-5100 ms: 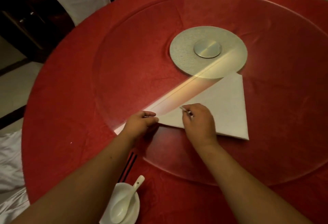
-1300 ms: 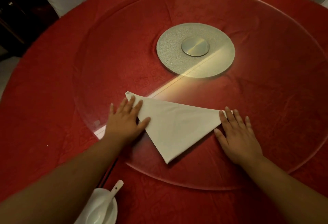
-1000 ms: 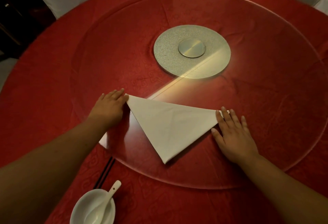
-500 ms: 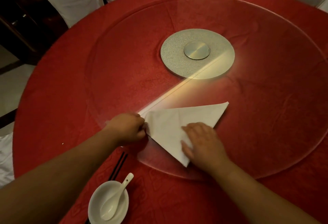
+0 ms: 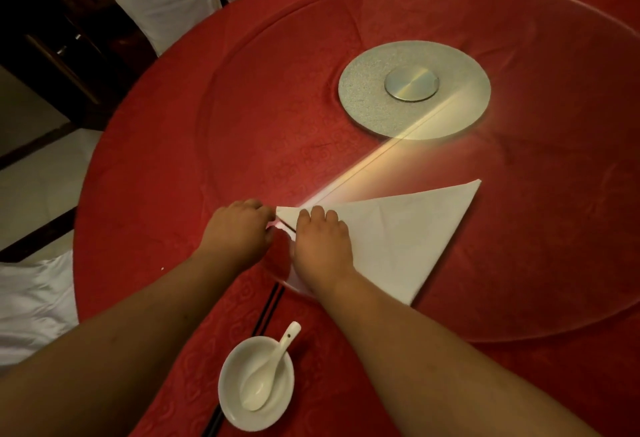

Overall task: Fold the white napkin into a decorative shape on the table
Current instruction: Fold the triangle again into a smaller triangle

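From the head camera I see the napkin (image 5: 398, 239) lying as a triangle on the glass turntable (image 5: 519, 228) near the bench's front edge. My left hand (image 5: 239, 228) pinches its left corner; my right hand (image 5: 322, 246) presses flat on it, fingers spread slightly.

We cannot see the white napkin's (image 5: 398, 239) near-left edge under the right hand (image 5: 320, 249). Left of the napkin, the left hand's (image 5: 235, 228) fingertips curl from sight. The chopsticks (image 5: 266, 308) vanish behind the bowl (image 5: 256, 398).
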Demonstrator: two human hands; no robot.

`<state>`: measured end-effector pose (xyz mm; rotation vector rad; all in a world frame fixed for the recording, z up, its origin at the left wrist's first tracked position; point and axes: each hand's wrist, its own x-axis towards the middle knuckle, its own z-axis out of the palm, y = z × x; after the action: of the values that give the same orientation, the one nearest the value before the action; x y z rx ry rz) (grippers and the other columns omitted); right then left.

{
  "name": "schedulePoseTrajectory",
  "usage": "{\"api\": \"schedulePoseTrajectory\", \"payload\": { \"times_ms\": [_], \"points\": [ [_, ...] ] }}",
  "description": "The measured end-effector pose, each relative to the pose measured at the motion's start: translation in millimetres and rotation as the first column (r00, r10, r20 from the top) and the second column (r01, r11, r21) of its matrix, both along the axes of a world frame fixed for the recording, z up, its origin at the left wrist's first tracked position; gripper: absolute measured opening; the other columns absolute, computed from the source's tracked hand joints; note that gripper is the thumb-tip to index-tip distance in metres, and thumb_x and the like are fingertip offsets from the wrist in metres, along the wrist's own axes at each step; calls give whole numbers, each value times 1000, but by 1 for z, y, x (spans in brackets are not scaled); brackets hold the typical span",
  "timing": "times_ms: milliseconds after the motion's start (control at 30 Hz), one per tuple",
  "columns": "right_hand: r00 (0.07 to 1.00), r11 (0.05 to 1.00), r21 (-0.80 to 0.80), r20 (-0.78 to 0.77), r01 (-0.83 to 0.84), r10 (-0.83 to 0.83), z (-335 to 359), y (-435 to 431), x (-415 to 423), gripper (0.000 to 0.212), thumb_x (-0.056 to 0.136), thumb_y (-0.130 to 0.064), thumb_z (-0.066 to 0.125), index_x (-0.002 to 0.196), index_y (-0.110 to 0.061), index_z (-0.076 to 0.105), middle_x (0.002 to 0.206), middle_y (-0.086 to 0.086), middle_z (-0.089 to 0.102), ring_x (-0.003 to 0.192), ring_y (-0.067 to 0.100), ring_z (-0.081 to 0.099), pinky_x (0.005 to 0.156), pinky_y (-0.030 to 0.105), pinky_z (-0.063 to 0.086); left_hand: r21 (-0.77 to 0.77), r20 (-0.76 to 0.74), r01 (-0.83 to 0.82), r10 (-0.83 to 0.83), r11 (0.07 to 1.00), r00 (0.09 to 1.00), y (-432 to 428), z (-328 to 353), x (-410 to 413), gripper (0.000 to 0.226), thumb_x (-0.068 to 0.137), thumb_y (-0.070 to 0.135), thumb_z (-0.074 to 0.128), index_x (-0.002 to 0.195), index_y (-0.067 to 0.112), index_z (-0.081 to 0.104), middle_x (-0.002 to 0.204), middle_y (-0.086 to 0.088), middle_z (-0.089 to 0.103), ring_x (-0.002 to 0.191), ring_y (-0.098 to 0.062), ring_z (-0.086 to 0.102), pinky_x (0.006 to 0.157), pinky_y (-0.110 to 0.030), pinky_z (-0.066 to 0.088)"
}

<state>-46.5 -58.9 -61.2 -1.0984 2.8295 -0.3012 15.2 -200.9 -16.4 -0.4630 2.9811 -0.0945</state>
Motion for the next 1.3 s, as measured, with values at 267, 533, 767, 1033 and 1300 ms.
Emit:
{"api": "schedulePoseTrajectory", "payload": {
  "times_ms": [267,533,767,1033,1300],
  "points": [
    [992,993,29,-46,-117,118,5,-44,-19,24,92,-13,50,114,-11,59,109,11,63,93,28,62,63,34,38,171,67,-110,100,979,993,-14,-18,13,34,96,42,52,122,26,67,120,1,63,106,-23,63,78,-39,54],
    [994,993,-27,-24,-112,111,9,-64,-30,15,87,-11,59,102,-13,61,97,8,67,87,27,64,59,32,38,210,45,-110,102,972,994,-26,-24,11,32,93,42,55,117,27,69,116,2,65,101,-23,64,74,-37,54],
    [990,904,-411,120,120,-76,15,-15,-53,15,93,-25,56,96,-13,65,89,7,67,80,27,63,60,31,36,306,-173,-49,106,951,979,-4,-37,-13,33,98,39,58,122,20,69,119,-5,69,111,-30,63,88,-42,52],
    [823,710,-443,439,548,-361,3,130,-128,17,98,-28,55,83,-21,57,76,-5,60,79,23,60,64,28,34,434,-224,21,86,901,971,72,-55,-59,58,101,55,41,155,32,38,164,-1,38,146,-27,38,116,-46,34],
    [736,594,-439,465,674,-492,-10,218,-191,13,95,-18,59,95,-10,70,79,1,64,78,22,60,61,23,33,455,-181,58,29,889,983,118,-65,-83,60,101,61,34,156,38,34,167,4,32,146,-24,37,116,-44,34]
  ]
}}
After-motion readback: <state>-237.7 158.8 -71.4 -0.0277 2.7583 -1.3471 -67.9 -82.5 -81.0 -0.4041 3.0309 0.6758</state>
